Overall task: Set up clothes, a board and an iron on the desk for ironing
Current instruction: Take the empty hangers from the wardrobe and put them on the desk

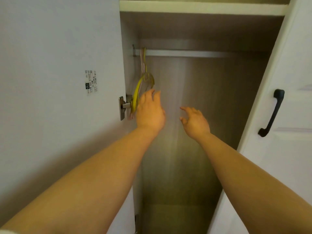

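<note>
1. Nearest, our two bare forearms stretch forward into an open wardrobe; neither holds anything.
2. Our left hand (150, 114) has its fingers loosely spread and apart, just beside the yellow hanger (137, 92), perhaps brushing it; we cannot tell if it touches.
3. Our right hand (194, 122) hovers in the middle of the compartment, fingers relaxed and parted, gripping nothing.
4. Beyond the hands, the hanger and a pinkish one (143, 61) dangle from the rail (182, 53) at its left end, close to the hinge (123, 107) of the left door (59, 65).
5. Clothes, board and iron are nowhere in sight; no desk shows either, so we judge the task barely begun.
6. Risk: a reach past the hangers could knock them off the rail or snag them on the hinge, since they hang tangled and close to it.
7. Hidden: the wardrobe floor is cut off below, the upper shelf (202, 8) shows only its edge, and the door's label (91, 82) is too blurred to read.
</note>
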